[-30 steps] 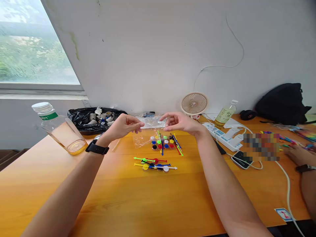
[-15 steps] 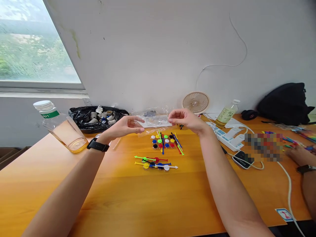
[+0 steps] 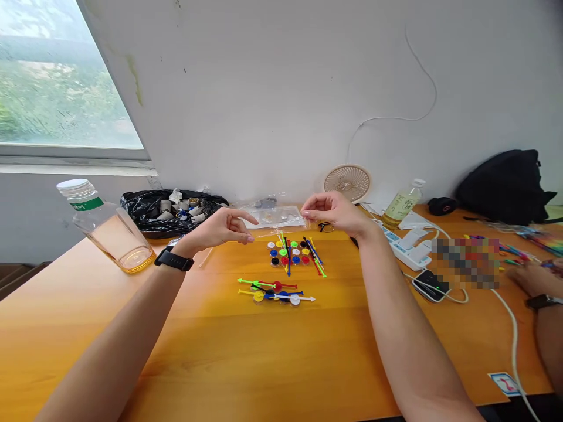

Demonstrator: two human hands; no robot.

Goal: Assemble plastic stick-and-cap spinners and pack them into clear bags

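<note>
Above the far part of the table, my right hand (image 3: 332, 212) pinches the edge of a clear plastic bag (image 3: 281, 227), which is thin and hard to make out. My left hand (image 3: 220, 227) hovers at the bag's left side, thumb and fingers apart, and nothing shows in its grasp. Below the hands, several coloured round pegs with suction-cup bases (image 3: 284, 253) stand in rows. Loose plastic arrows (image 3: 315, 257) lie over and beside them. Nearer to me sits a cluster of assembled arrow spinners (image 3: 275, 293) in green, red, yellow, black, blue and white.
A large tilted-looking bottle (image 3: 109, 228) stands at left, beside a black bag of pipe fittings (image 3: 176, 211). At the back are a fan (image 3: 347, 183) and a drink bottle (image 3: 402, 205). A power strip (image 3: 409, 249), cables and another person's hand (image 3: 530, 275) occupy the right.
The clear bag has sunk and flattened between my hands, showing less of itself. My left fingers have tilted down slightly; my right hand keeps its pinch.
</note>
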